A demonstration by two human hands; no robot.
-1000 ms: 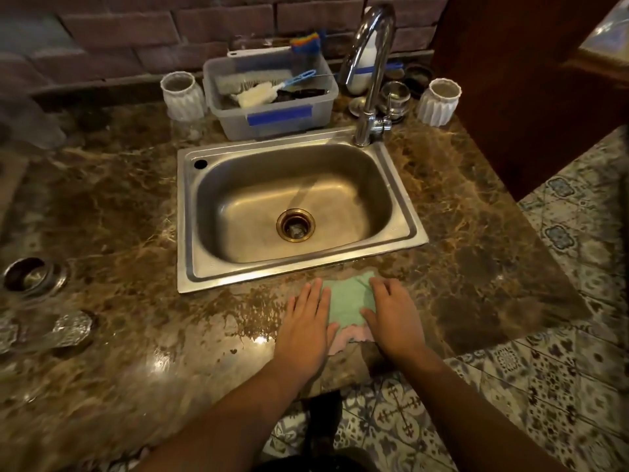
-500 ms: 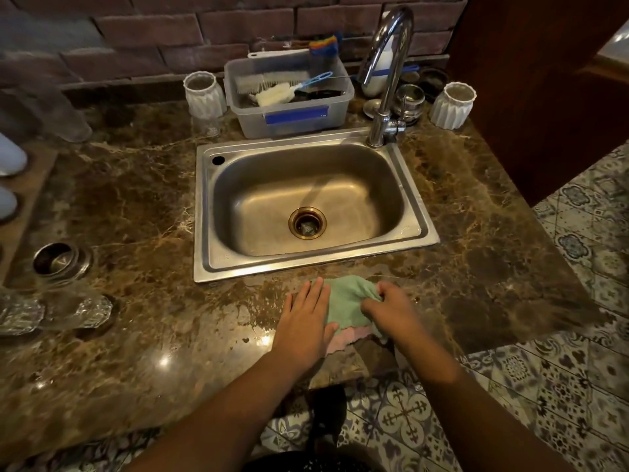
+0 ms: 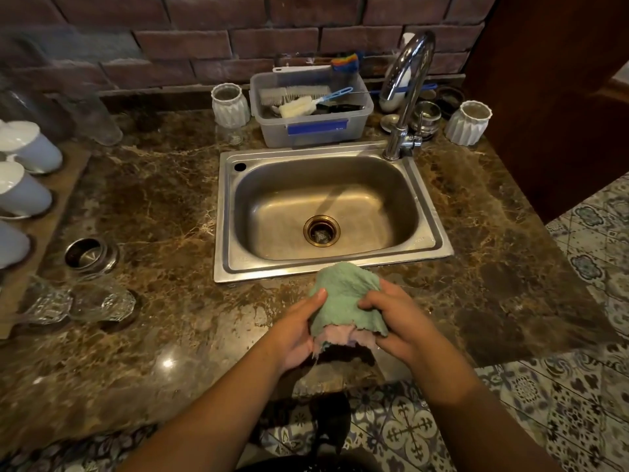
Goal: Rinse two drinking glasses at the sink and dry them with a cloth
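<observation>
Both hands grip the green cloth: the left hand (image 3: 299, 327) and right hand (image 3: 396, 323) hold it bunched above the near worktop (image 3: 170, 206). The two glasses (image 3: 81, 303) lie far left, nearer the left hand.

Obscured items, left counter edge
Pale mugs (image 3: 23, 192) cropped by frame; cut-glass pieces (image 3: 98, 301) blurred, count unclear; cloth (image 3: 343, 298) underside hidden by hands.
</observation>
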